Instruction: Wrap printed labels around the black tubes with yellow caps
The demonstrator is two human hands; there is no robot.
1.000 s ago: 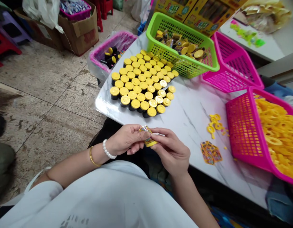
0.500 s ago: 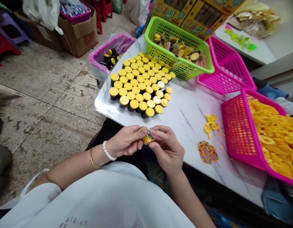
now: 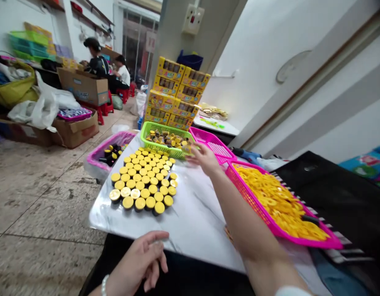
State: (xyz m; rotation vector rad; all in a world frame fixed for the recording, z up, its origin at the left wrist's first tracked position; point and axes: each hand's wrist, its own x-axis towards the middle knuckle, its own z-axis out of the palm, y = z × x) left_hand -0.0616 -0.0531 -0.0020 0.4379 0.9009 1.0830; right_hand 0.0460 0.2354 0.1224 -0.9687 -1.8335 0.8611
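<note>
My right hand [image 3: 205,158] reaches out to the near right corner of the green basket [image 3: 174,153]. At its fingertips is a small yellow packet in clear wrap [image 3: 186,149], blurred by motion. Inside the basket lie several similar wrapped yellow pieces [image 3: 165,139]. Above the table's front edge, my left hand [image 3: 145,261] is open, fingers loosely bent and apart, with nothing in them. Between my hands and the basket, black tubs with yellow lids [image 3: 145,179] stand upright in close rows on the white marbled table [image 3: 192,218].
To the right stands a pink basket of yellow plastic parts [image 3: 270,197], with another pink basket [image 3: 216,144] behind. A lined pink bin [image 3: 97,158] stands left of the table. Stacked yellow boxes [image 3: 174,94] rise behind the green basket. Two people [image 3: 99,61] sit farther back.
My hands have parted. The right carried the small packet forward to the green basket, while the left let go and stayed near the table's edge. The view has tilted up.
</note>
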